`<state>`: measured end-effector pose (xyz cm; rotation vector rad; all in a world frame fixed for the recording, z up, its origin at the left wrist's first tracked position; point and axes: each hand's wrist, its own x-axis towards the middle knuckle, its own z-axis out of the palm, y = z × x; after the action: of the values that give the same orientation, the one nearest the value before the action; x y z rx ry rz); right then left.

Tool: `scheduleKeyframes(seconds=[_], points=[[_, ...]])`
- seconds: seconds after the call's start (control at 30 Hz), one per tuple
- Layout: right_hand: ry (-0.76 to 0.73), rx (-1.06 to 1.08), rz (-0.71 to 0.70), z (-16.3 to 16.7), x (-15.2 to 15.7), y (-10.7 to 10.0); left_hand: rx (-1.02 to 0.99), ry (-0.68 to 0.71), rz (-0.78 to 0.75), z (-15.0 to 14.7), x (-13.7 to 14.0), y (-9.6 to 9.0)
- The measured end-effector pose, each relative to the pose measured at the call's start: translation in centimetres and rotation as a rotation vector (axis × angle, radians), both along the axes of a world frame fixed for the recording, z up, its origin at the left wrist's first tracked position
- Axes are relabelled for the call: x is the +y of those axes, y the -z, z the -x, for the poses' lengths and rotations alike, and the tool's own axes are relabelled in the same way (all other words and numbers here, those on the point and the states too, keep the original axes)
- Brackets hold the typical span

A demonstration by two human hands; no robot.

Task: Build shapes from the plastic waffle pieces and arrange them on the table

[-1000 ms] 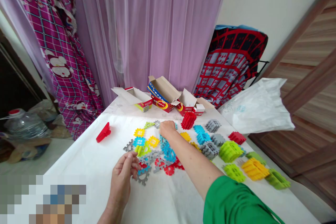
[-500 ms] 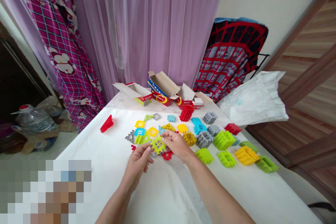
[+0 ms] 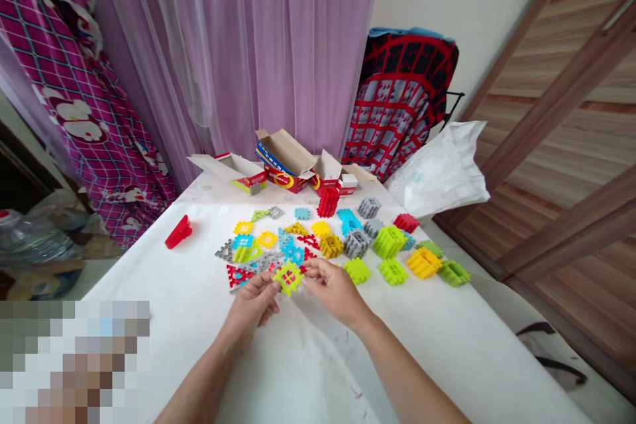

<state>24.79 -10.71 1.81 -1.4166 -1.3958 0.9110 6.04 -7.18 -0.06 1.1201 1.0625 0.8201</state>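
Note:
A lime-green square interlocking tile (image 3: 283,286) with a four-pane window cut-out is held up above the near edge of the pile. My left hand (image 3: 253,301) pinches its left edge between thumb and fingers. On the opposite edge, my right hand (image 3: 335,288) has its thumb and fingertips closed on the same tile. Just behind lie loose flat pieces: red triangles (image 3: 238,276), a blue piece (image 3: 294,254) and a yellow square tile (image 3: 267,239). Right of my hands sit a green solid tile (image 3: 357,270) and a grey stack of tiles (image 3: 356,244).
Opened cardboard boxes (image 3: 285,181) stand along the far table edge. Green stacked tiles (image 3: 389,242) and an orange stack (image 3: 424,262) are on the right. A red piece (image 3: 179,232) lies alone at left. A white bag (image 3: 437,172) rests at the back right corner.
My view has turned to the right, so the scene sits further left. Both hands still hold the green tile, now turned more upright and slightly lower toward me.

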Motion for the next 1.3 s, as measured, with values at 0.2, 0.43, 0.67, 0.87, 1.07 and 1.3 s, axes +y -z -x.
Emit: scheduleKeyframes(seconds=[0.2,0.43,0.67,0.87,1.07,1.3], points=[[0.062,0.107,-0.016,0.4,0.5,0.9,0.031,0.086,-0.053,-0.4,-0.5,-0.4],[0.004,-0.078,-0.034,-0.5,0.4,0.1,0.087,0.125,-0.041,-0.5,-0.5,-0.1],[-0.080,-0.684,-0.174,-0.2,-1.7,-3.0,0.125,0.195,-0.023,-0.8,-0.9,-0.3],[-0.105,-0.978,-0.166,0.4,-2.5,-3.6,0.125,0.222,-0.026,-1.6,-1.5,-0.4],[-0.071,-0.949,-0.079,-5.7,-4.2,-4.5,0.102,0.239,-0.052,-1.3,-1.8,-0.9],[0.040,-1.269,0.202,-19.4,-6.6,-5.8,0.142,0.231,-0.027,-1.1,-1.3,-0.9]])
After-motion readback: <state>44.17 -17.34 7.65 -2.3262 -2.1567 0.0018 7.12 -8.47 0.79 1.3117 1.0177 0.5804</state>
